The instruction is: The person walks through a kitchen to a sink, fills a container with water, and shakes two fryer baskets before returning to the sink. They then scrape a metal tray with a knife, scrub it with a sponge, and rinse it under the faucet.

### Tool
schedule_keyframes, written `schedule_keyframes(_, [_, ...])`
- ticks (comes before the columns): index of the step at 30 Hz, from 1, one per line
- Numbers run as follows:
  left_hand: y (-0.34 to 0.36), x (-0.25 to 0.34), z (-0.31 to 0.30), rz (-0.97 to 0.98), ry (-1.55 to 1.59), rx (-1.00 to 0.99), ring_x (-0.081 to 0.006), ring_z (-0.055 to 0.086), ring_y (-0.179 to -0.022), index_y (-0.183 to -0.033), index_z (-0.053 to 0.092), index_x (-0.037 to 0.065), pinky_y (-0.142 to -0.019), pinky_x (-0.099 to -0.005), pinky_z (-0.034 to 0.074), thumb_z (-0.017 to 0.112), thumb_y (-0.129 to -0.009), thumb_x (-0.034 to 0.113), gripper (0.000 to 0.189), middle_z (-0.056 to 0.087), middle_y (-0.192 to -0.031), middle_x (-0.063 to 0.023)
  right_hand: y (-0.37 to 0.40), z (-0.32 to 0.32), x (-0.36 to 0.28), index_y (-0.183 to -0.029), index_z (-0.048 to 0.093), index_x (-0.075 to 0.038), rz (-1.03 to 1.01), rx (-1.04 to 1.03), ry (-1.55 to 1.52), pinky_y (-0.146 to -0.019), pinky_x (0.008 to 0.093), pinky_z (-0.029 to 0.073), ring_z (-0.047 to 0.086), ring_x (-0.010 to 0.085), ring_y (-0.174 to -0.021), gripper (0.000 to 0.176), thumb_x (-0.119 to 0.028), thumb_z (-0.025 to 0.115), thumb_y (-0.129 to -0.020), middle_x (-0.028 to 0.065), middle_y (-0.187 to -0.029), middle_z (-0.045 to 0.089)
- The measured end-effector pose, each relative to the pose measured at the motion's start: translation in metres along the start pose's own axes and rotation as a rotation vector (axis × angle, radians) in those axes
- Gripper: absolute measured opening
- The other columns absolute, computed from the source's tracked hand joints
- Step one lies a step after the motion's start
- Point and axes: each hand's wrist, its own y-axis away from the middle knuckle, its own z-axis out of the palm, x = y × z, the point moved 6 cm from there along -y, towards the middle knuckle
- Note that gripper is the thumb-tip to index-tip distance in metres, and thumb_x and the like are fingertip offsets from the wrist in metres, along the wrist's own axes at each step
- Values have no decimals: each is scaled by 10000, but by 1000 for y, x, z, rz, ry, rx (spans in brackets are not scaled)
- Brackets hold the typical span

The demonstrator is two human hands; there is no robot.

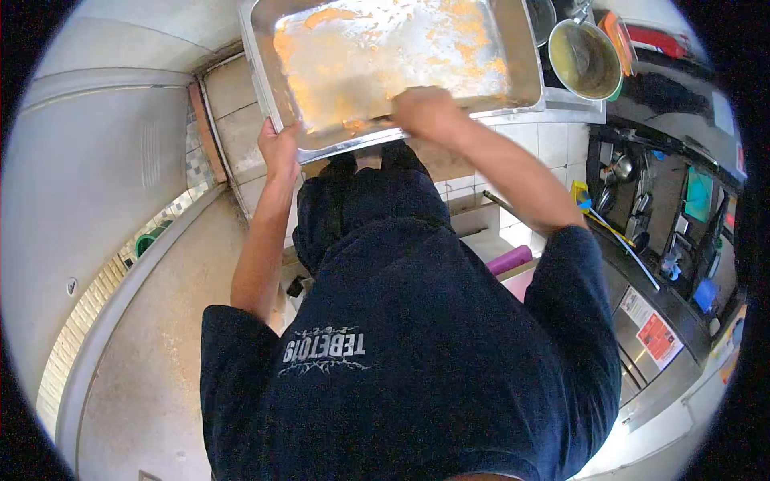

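A large rectangular metal pan (525, 76) is tilted in front of me, its inside smeared with orange-yellow residue. My left hand (278, 147) is closed on the pan's near left corner, with the thumb over the rim. My right hand (425, 112) is closed in a fist above the near side of the pan and slightly blurred. A thin dark shape extends left from that fist towards the residue, but what the hand holds is not clear.
A pot (585, 60) with yellowish residue stands right of the pan, beside an orange item (616, 36). Metal utensils (622, 168) sit on a dark counter at the right. A purple object (509, 260) lies below on the right. A wall (88, 192) closes the left.
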Motion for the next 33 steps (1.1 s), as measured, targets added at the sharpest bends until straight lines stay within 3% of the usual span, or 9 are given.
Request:
schedule_keyframes(3, [4, 0, 2, -28, 10, -15, -162, 580, -777, -1007, 527, -5, -693, -276, 467, 554, -714, -85, 305, 607, -917, -98, -24, 12, -52, -885, 664, -65, -43, -163, -2, -649, 364, 503, 625, 266, -835, 209, -174, 542, -755, 121, -914, 642])
schedule_keyframes(6, [4, -2, 5, -17, 15, -9, -171, 580, -768, -1001, 528, 6, -687, -284, 474, 551, -713, -86, 303, 606, -909, -100, -9, -4, -47, -822, 663, -47, -94, -12, -122, -644, 388, 502, 624, 292, -796, 200, -155, 502, -770, 151, -842, 639])
schedule_keyframes(12, [6, 1, 7, -6, 22, 9, -159, 577, -798, -1009, 533, -18, -712, -270, 455, 552, -712, -81, 304, 607, -931, -97, 0, 2, 9, -863, 655, -46, -28, -27, 19, -655, 398, 501, 621, 296, -818, 179, -113, 532, -752, 163, -889, 631])
schedule_keyframes(16, [4, -5, 2, -70, -27, 11, -164, 575, -807, -1014, 528, -29, -730, -275, 449, 552, -715, -74, 304, 605, -935, -105, -15, -2, -47, -874, 641, -17, -56, -29, -185, -705, 405, 490, 611, 326, -833, 229, -141, 471, -781, 199, -901, 618])
schedule_keyframes(18, [4, -3, 2, -34, -23, -8, -165, 574, -808, -1016, 526, -28, -731, -276, 448, 552, -716, -69, 304, 604, -935, -103, -18, 4, -41, -864, 657, -40, -66, -29, -197, -705, 405, 482, 615, 299, -839, 227, -159, 493, -761, 142, -910, 634])
schedule_keyframes(24, [5, 4, 4, 32, -115, -83, -161, 572, -814, -1026, 523, -26, -731, -275, 443, 549, -730, -41, 298, 601, -936, -100, -24, 23, 120, -900, 628, -13, 124, -181, -16, -728, 388, 463, 600, 314, -839, 403, -361, 508, -735, 196, -901, 614])
schedule_keyframes(25, [6, 7, 5, 48, -133, -94, -160, 572, -814, -1026, 523, -27, -731, -276, 441, 546, -733, -34, 295, 602, -935, -101, -15, 15, 145, -880, 624, 8, 148, -64, -4, -727, 400, 457, 596, 328, -842, 412, -361, 511, -736, 209, -887, 610])
schedule_keyframes(31, [7, 15, 5, 134, -299, -102, -193, 581, -825, -1022, 522, -34, -749, -293, 441, 533, -741, -2, 283, 605, -930, -124, -59, 64, 273, -838, 633, 12, 192, 80, 246, -715, 393, 477, 607, 321, -820, 277, -181, 440, -786, 208, -904, 609])
schedule_keyframes(33, [6, 21, 3, 299, -666, -54, -266, 587, -851, -1049, 501, -27, -768, -332, 437, 514, -744, 18, 309, 602, -938, -167, -77, 95, 287, -863, 623, 17, 277, 56, 233, -710, 399, 478, 604, 330, -823, 276, -165, 425, -796, 213, -911, 605])
